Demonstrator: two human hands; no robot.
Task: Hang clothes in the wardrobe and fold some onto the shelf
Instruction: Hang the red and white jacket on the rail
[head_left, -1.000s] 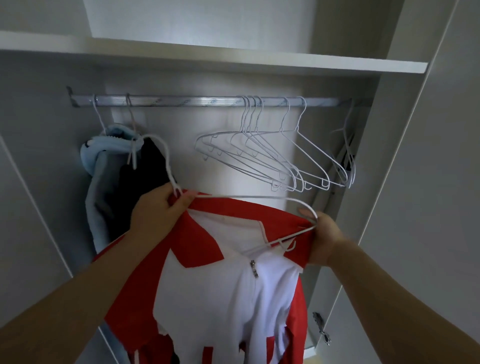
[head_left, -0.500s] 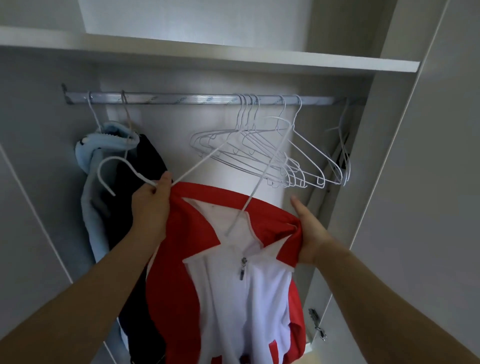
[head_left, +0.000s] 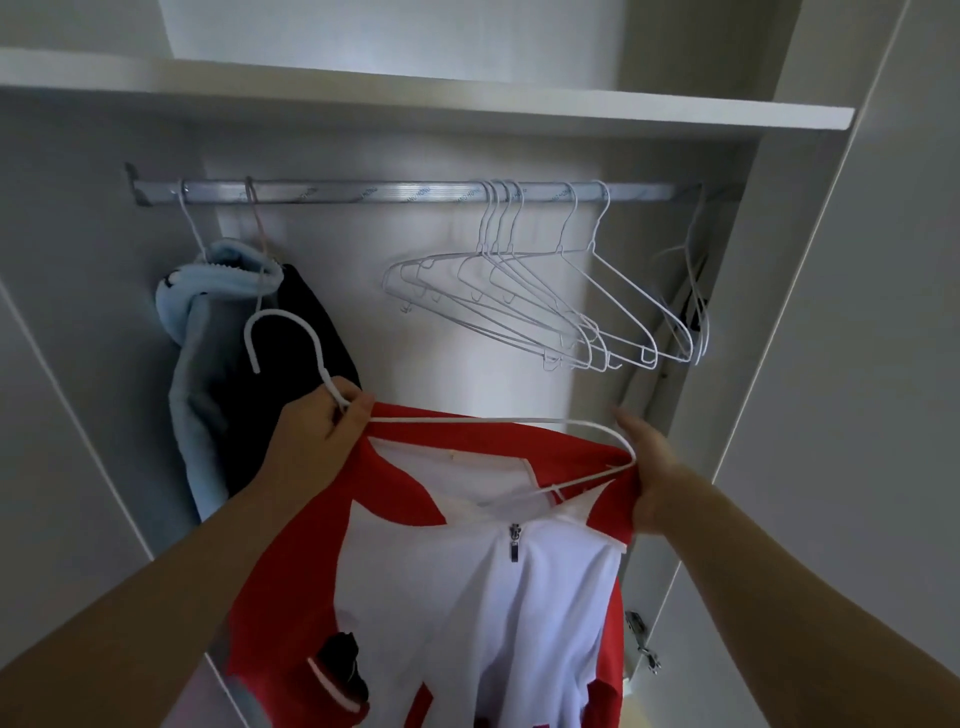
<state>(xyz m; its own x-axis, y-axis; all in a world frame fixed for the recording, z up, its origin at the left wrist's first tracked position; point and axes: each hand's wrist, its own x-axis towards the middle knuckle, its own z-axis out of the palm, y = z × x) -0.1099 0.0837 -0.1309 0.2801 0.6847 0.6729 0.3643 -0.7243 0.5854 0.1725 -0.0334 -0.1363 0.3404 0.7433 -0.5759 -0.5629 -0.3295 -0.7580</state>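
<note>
A red and white zip jacket hangs in front of me below the metal rail. A white wire hanger lies across its collar, its hook curving up to the left, free of the rail. My left hand pinches the hanger's neck together with the jacket's left shoulder. My right hand grips the jacket's right shoulder at the hanger's end.
A light blue garment and a black garment hang at the rail's left end. Several bare white hangers hang to the right. A white shelf runs above. The wardrobe door stands at the right.
The hanger swung from tilted upward to lying level across the collar. My right hand moved onto the hanger's end and the shoulder. The jacket rose slightly.
</note>
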